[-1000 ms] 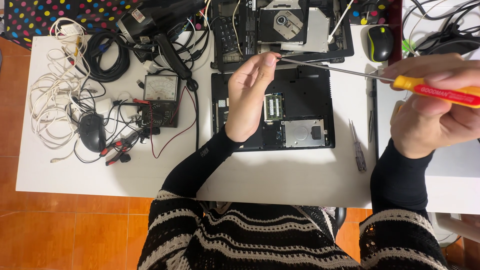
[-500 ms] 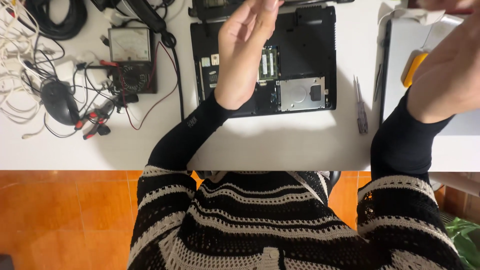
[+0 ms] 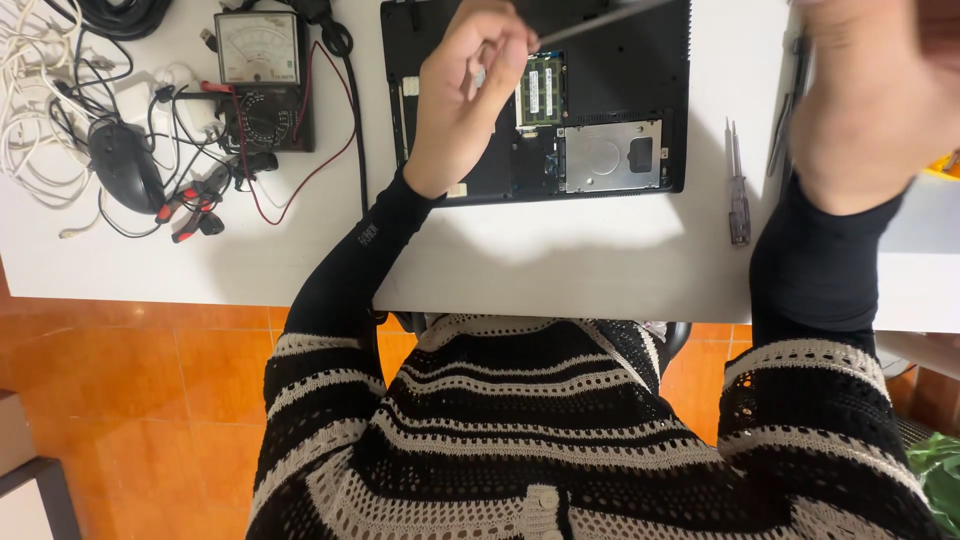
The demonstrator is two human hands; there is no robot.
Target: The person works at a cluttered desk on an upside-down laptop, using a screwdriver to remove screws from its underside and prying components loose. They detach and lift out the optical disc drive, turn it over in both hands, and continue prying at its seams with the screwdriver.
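Left hand: the left hand point(image 3: 470, 95) hovers over the open underside of the black laptop point(image 3: 640, 75), fingers curled in with the tips pinched at the thin metal shaft point(image 3: 600, 20) of a screwdriver, as if steadying its point
Right hand: the right hand point(image 3: 870, 95) is raised to the right of the laptop and blurred; whether it is closed round a handle I cannot tell, since the grip end runs out of view
Work spot: the green memory module point(image 3: 541, 90) lies just right of the left fingertips, the silver drive point(image 3: 610, 155) below and right of them, both in the laptop's open bay
How to do it well: judged from this, keep the left pinch light so the shaft turns freely, hold the tip square in the screw, and brace the left wrist on the laptop's edge
Spare tool: a small tester screwdriver point(image 3: 738, 190) lies on the white table point(image 3: 560, 270), down and left of the right hand
Left clutter: an analogue meter point(image 3: 258, 50) with red and black leads sits well left of the left hand
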